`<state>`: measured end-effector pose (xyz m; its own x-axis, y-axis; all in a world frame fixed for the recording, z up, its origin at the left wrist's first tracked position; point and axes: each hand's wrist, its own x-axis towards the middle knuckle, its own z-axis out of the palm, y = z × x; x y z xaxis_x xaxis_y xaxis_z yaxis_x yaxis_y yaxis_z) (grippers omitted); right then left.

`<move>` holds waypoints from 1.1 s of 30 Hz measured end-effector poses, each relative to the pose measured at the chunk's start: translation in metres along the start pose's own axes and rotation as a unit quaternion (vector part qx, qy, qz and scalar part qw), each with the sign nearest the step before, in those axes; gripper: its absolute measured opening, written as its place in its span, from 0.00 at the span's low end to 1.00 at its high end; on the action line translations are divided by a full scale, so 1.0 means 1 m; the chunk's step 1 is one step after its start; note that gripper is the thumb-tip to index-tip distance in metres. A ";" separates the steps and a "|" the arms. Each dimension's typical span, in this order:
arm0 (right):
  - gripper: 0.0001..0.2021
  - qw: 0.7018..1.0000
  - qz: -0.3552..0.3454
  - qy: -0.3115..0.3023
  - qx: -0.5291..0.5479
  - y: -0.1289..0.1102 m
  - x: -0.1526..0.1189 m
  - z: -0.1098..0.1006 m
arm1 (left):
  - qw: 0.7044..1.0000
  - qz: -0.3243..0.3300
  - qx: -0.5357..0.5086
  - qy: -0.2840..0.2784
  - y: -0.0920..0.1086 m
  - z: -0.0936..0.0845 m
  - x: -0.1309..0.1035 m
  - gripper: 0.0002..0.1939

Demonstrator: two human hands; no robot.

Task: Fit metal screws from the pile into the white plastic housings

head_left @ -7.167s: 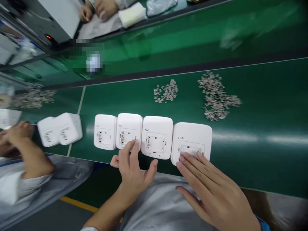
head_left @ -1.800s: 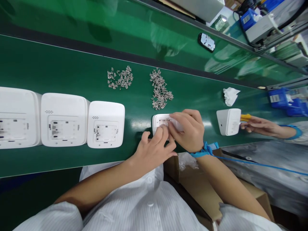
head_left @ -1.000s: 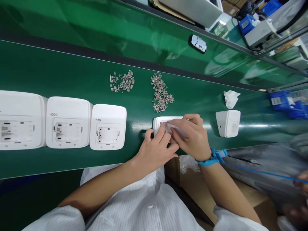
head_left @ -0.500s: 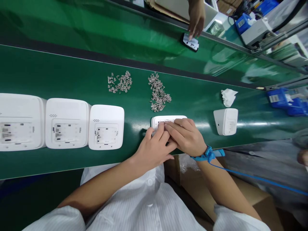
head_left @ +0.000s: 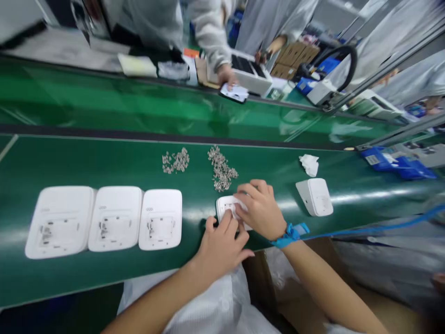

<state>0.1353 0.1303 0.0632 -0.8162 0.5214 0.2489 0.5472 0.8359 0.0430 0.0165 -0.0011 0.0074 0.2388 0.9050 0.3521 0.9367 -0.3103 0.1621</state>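
Both hands are at a white device (head_left: 222,204) near the front edge of the green table. My left hand (head_left: 222,243) has its fingers bent onto the device's recessed face, thumb apart. My right hand (head_left: 260,211), with a blue strap at the wrist, curls over the device's right side; what its fingertips pinch, if anything, is hidden. Behind the device lies a heap of small metal parts (head_left: 222,170), with a smaller heap (head_left: 176,161) to its left. Three white devices (head_left: 160,219) stand in a row at the left.
Another white device (head_left: 320,197) stands at the right, a crumpled white tissue (head_left: 309,165) behind it. Blue bins (head_left: 396,162) are at the far right. Beyond the green glass-like panel (head_left: 139,102), a person's hand (head_left: 227,76) touches a small device. A blue cord trails right.
The camera view has tilted up, showing more beyond the panel. My right hand has lifted and its fingers arch more over the device. The hand across has moved with its device leftward.
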 end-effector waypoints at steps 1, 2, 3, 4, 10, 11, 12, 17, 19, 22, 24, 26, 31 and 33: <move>0.03 1.000 -0.002 -0.001 -0.001 -0.001 0.002 -0.001 | 1.000 -0.001 -0.003 0.007 0.000 0.000 0.000 0.29; 0.03 1.000 -0.004 -0.001 -0.003 -0.002 0.004 -0.003 | 1.000 -0.001 -0.002 0.015 -0.001 0.001 0.000 0.29; 0.03 1.000 -0.007 0.000 -0.006 -0.002 0.005 -0.003 | 1.000 -0.002 0.000 0.022 -0.001 0.001 0.000 0.29; 0.03 1.000 -0.012 -0.002 -0.008 -0.003 0.006 -0.004 | 1.000 -0.005 0.004 0.027 -0.001 0.002 -0.001 0.29; 0.05 0.993 -0.099 0.018 -0.069 -0.003 0.010 0.000 | 0.996 -0.016 0.048 0.069 0.002 0.008 -0.007 0.33; 0.05 0.989 -0.121 0.031 -0.084 -0.003 0.010 0.003 | 0.995 -0.018 0.058 0.074 0.002 0.009 -0.008 0.34; 0.06 0.984 -0.144 0.040 -0.096 -0.003 0.011 0.005 | 0.994 -0.020 0.067 0.079 0.002 0.010 -0.008 0.36; 0.08 0.973 -0.195 0.043 -0.115 -0.001 0.013 0.015 | 0.989 -0.015 0.087 0.121 0.001 0.015 -0.008 0.37; 0.10 0.973 -0.193 0.043 -0.121 0.000 0.013 0.015 | 0.985 -0.011 0.090 0.143 0.000 0.021 -0.008 0.35; 0.12 0.968 -0.210 0.055 -0.124 0.001 0.013 0.014 | 0.969 -0.015 0.100 0.227 0.000 0.039 -0.007 0.35; 0.14 0.966 -0.215 0.072 -0.122 0.000 0.013 0.013 | 0.950 -0.021 0.113 0.289 0.000 0.056 -0.004 0.37; 0.14 0.964 -0.219 0.089 -0.119 -0.002 0.013 0.015 | 0.933 -0.031 0.129 0.336 -0.001 0.071 -0.001 0.36; 0.11 0.947 -0.264 0.123 -0.135 -0.003 0.012 0.029 | 0.929 -0.018 0.113 0.353 -0.008 0.070 0.001 0.31; 0.09 0.945 -0.267 0.111 -0.152 -0.002 0.011 0.036 | 0.944 0.006 0.099 0.314 -0.011 0.056 -0.004 0.30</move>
<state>0.1189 0.1408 0.0313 -0.9505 -0.0372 0.3086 0.1241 0.8649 0.4864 0.0202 0.0153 -0.0475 0.1084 0.5309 0.8405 0.9792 -0.2029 0.0018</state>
